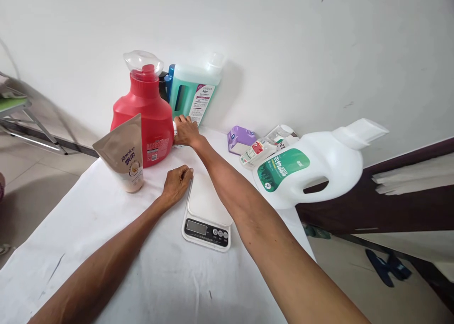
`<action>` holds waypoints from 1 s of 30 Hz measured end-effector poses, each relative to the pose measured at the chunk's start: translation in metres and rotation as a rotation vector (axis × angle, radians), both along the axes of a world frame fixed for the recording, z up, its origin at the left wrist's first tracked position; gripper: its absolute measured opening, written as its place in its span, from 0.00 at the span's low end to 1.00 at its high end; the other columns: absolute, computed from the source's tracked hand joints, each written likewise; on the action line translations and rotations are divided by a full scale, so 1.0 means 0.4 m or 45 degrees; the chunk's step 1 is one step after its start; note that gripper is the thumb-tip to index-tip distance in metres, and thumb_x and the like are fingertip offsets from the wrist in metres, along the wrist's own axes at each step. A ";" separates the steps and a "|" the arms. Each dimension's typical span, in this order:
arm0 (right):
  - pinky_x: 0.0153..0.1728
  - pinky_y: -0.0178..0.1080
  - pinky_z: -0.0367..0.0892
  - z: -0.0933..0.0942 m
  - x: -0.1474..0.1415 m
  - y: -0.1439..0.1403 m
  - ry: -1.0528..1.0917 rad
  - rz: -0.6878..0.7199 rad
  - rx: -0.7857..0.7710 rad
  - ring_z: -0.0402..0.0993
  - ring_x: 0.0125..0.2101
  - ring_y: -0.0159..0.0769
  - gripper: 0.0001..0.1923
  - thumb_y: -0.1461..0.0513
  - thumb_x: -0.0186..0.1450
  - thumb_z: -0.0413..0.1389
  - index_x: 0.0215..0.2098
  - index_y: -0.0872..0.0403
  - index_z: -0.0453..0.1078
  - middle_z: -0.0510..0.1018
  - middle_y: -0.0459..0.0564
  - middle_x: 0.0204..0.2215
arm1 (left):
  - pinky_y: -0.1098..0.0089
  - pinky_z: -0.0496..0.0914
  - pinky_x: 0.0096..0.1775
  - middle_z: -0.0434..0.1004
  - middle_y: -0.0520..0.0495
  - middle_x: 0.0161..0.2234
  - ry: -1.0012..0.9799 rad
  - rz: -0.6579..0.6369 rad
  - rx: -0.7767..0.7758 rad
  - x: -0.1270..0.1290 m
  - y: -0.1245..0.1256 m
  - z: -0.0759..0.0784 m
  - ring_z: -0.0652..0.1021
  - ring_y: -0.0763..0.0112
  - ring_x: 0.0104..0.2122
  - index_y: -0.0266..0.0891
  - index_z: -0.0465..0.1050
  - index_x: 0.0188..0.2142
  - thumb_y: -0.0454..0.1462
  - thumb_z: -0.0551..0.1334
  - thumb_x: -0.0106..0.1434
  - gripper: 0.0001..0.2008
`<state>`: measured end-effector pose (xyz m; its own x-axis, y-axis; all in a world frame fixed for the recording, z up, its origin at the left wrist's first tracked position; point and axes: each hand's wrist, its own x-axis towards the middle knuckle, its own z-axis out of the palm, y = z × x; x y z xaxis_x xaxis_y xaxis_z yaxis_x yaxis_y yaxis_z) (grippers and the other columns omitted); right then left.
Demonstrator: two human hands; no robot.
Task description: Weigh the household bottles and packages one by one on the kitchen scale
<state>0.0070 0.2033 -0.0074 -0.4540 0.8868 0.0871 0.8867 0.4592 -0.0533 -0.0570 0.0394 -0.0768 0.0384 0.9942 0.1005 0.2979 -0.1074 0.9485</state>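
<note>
A person's right hand (186, 131) reached across a white-clothed bench (88, 248), fingers curled over a small white object that was mostly hidden beneath them; whether that grip was pinching it could not be told. The object lay directly under the grip, wedged between a glossy red detergent jug (144, 113) to its left and a translucent teal jug (193, 94) just behind. The left hand (176, 183) rested nearer the body, its grip loosely pressed together, knuckles touching the far-left corner of a flat white kitchen scale (206, 213). Left of that grip stood a soft beige refill pouch (125, 153). Right of the reaching arm lay a smooth white jug (312, 165) on its side, a purple container (240, 139) and small packets (257, 151).
</note>
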 end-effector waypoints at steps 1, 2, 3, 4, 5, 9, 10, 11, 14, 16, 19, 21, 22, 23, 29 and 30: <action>0.59 0.64 0.63 0.000 0.000 0.003 -0.004 -0.002 -0.004 0.62 0.62 0.62 0.30 0.56 0.63 0.68 0.59 0.56 0.66 0.68 0.67 0.62 | 0.68 0.59 0.32 0.67 0.53 0.22 -0.002 -0.002 0.003 0.000 0.000 -0.001 0.66 0.71 0.25 0.40 0.68 0.24 0.45 0.55 0.69 0.19; 0.59 0.65 0.63 0.000 0.000 0.006 -0.005 -0.006 -0.008 0.62 0.62 0.63 0.29 0.56 0.63 0.68 0.58 0.56 0.67 0.69 0.67 0.61 | 0.68 0.59 0.32 0.67 0.53 0.22 -0.004 -0.006 0.005 0.000 0.000 -0.002 0.66 0.71 0.25 0.40 0.68 0.24 0.45 0.55 0.69 0.19; 0.59 0.65 0.63 0.000 0.001 0.009 -0.004 -0.009 -0.011 0.63 0.61 0.63 0.29 0.55 0.62 0.69 0.57 0.55 0.68 0.69 0.67 0.61 | 0.68 0.59 0.32 0.67 0.53 0.22 -0.006 -0.010 0.005 -0.001 0.000 -0.002 0.66 0.71 0.25 0.40 0.68 0.24 0.45 0.55 0.69 0.19; 0.59 0.66 0.62 0.000 0.002 0.011 -0.003 -0.011 -0.013 0.63 0.61 0.64 0.28 0.54 0.62 0.69 0.56 0.55 0.69 0.70 0.67 0.60 | 0.68 0.59 0.32 0.66 0.53 0.21 -0.010 -0.014 0.004 -0.002 -0.001 -0.003 0.66 0.71 0.25 0.40 0.68 0.24 0.45 0.55 0.69 0.19; 0.59 0.67 0.62 0.000 0.004 0.013 -0.002 -0.012 -0.013 0.63 0.61 0.64 0.28 0.53 0.62 0.69 0.55 0.55 0.70 0.71 0.67 0.60 | 0.68 0.59 0.32 0.66 0.54 0.21 -0.014 -0.016 0.003 -0.002 -0.001 -0.004 0.65 0.72 0.25 0.40 0.68 0.24 0.45 0.55 0.69 0.19; 0.59 0.66 0.62 0.007 0.019 0.011 0.013 -0.017 -0.001 0.61 0.62 0.65 0.33 0.47 0.57 0.72 0.53 0.55 0.71 0.71 0.65 0.59 | 0.67 0.59 0.32 0.65 0.54 0.21 -0.025 -0.015 0.000 -0.004 -0.001 -0.007 0.65 0.72 0.25 0.40 0.68 0.24 0.45 0.55 0.70 0.19; 0.59 0.65 0.62 0.010 0.026 0.008 0.020 -0.027 -0.001 0.61 0.63 0.65 0.35 0.46 0.54 0.73 0.52 0.55 0.72 0.70 0.65 0.59 | 0.67 0.59 0.33 0.67 0.54 0.21 -0.027 -0.017 0.001 -0.004 -0.001 -0.007 0.66 0.71 0.25 0.40 0.68 0.24 0.44 0.55 0.70 0.18; 0.59 0.63 0.62 0.013 0.034 0.004 0.028 -0.041 -0.006 0.60 0.63 0.66 0.37 0.46 0.52 0.75 0.51 0.56 0.72 0.70 0.66 0.59 | 0.67 0.59 0.33 0.68 0.54 0.22 -0.028 -0.020 0.003 -0.004 -0.001 -0.006 0.66 0.71 0.25 0.40 0.68 0.24 0.44 0.55 0.70 0.18; 0.59 0.59 0.63 0.019 0.070 -0.010 0.087 -0.114 -0.104 0.62 0.63 0.65 0.38 0.49 0.49 0.76 0.51 0.56 0.70 0.71 0.66 0.59 | 0.67 0.61 0.34 0.70 0.53 0.23 -0.029 -0.023 -0.002 -0.005 -0.001 -0.003 0.67 0.70 0.26 0.40 0.68 0.24 0.43 0.56 0.70 0.18; 0.55 0.56 0.67 0.018 0.105 -0.022 0.133 -0.179 -0.196 0.69 0.57 0.61 0.38 0.51 0.50 0.76 0.52 0.56 0.68 0.75 0.63 0.54 | 0.67 0.60 0.33 0.69 0.53 0.22 -0.024 -0.025 -0.011 -0.005 -0.002 -0.002 0.67 0.71 0.25 0.40 0.69 0.24 0.43 0.56 0.70 0.18; 0.46 0.51 0.71 0.014 0.168 -0.046 0.181 -0.281 -0.268 0.75 0.46 0.57 0.37 0.51 0.50 0.74 0.52 0.55 0.66 0.78 0.59 0.46 | 0.67 0.60 0.33 0.66 0.54 0.21 -0.019 -0.028 -0.021 -0.005 -0.002 -0.002 0.65 0.71 0.24 0.40 0.69 0.25 0.44 0.56 0.70 0.18; 0.43 0.50 0.71 0.011 0.211 -0.065 0.229 -0.343 -0.287 0.76 0.44 0.58 0.37 0.51 0.49 0.75 0.51 0.54 0.66 0.79 0.58 0.44 | 0.67 0.59 0.32 0.66 0.54 0.21 -0.023 -0.026 -0.017 -0.005 -0.002 -0.003 0.65 0.71 0.24 0.40 0.69 0.24 0.44 0.56 0.70 0.18; 0.43 0.49 0.70 0.011 0.230 -0.074 0.262 -0.371 -0.290 0.75 0.44 0.58 0.37 0.51 0.48 0.75 0.50 0.53 0.66 0.79 0.58 0.43 | 0.67 0.59 0.32 0.66 0.54 0.21 -0.022 -0.026 -0.012 -0.005 -0.002 -0.003 0.65 0.71 0.24 0.40 0.69 0.24 0.45 0.56 0.70 0.19; 0.42 0.49 0.70 0.011 0.249 -0.083 0.300 -0.399 -0.290 0.75 0.44 0.58 0.37 0.51 0.48 0.75 0.49 0.53 0.66 0.79 0.57 0.43 | 0.67 0.59 0.32 0.66 0.54 0.21 -0.020 -0.026 -0.007 -0.005 -0.002 -0.004 0.65 0.71 0.24 0.40 0.68 0.24 0.45 0.56 0.70 0.19; 0.40 0.43 0.66 0.009 0.344 -0.127 0.645 -0.566 -0.277 0.73 0.41 0.48 0.32 0.48 0.46 0.74 0.41 0.51 0.68 0.78 0.51 0.39 | 0.67 0.59 0.32 0.68 0.54 0.22 -0.025 -0.029 0.016 -0.005 -0.003 -0.006 0.66 0.70 0.24 0.41 0.69 0.24 0.46 0.55 0.70 0.19; 0.39 0.42 0.66 0.006 0.359 -0.134 0.721 -0.594 -0.276 0.73 0.40 0.47 0.31 0.47 0.45 0.74 0.39 0.51 0.68 0.77 0.49 0.38 | 0.67 0.59 0.32 0.68 0.54 0.22 -0.028 -0.029 0.021 -0.005 -0.003 -0.006 0.66 0.70 0.24 0.41 0.69 0.24 0.46 0.55 0.70 0.19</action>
<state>0.1504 0.1496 -0.0048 0.0338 0.9994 -0.0026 0.7967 -0.0285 -0.6037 -0.0591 0.0382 -0.0793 0.0588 0.9913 0.1176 0.2743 -0.1293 0.9529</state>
